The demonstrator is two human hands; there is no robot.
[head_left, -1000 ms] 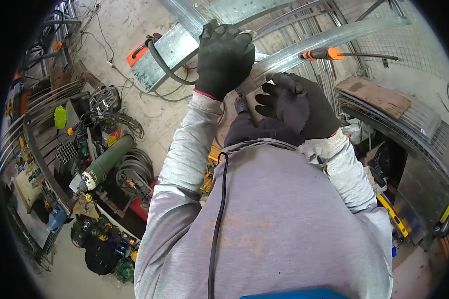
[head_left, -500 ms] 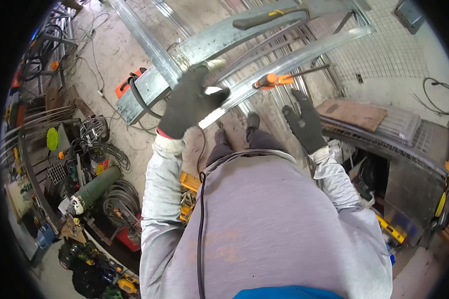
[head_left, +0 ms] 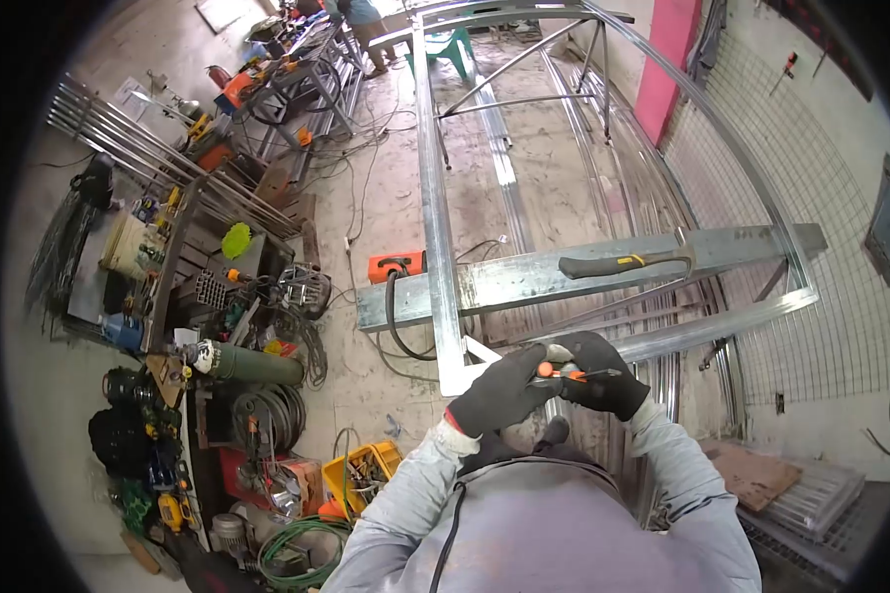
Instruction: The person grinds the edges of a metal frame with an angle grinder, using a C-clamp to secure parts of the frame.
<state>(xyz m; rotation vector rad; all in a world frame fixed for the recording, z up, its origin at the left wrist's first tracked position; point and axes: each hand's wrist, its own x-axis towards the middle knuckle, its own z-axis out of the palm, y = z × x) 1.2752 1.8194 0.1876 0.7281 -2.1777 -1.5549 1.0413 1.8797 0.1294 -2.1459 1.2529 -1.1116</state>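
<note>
My left hand [head_left: 504, 390], in a dark glove, is closed at the near side of the metal frame. My right hand [head_left: 604, 376], gloved alike, meets it, also with bent fingers. Between them shows a small orange-handled tool [head_left: 547, 370], partly covered by the fingers; its exact kind I cannot make out. Just ahead lies the shiny metal frame [head_left: 441, 227], its near left corner beside my left hand. It rests over a wide metal beam [head_left: 504, 285]. On that beam lies a dark handle with a yellow mark and a curved neck [head_left: 588, 267].
An orange box with a black handle [head_left: 398, 265] stands by the beam's left end. To the left lie a green cylinder [head_left: 257, 364] and a yellow crate [head_left: 391, 457]. Wire mesh [head_left: 791, 198] leans at the right wall. A person [head_left: 364, 25] stands at the far end.
The view has swung up and shows more of the frame and room. My hands, apart before, have come together. The orange-handled tool, lying on the frame before, is now between them.
</note>
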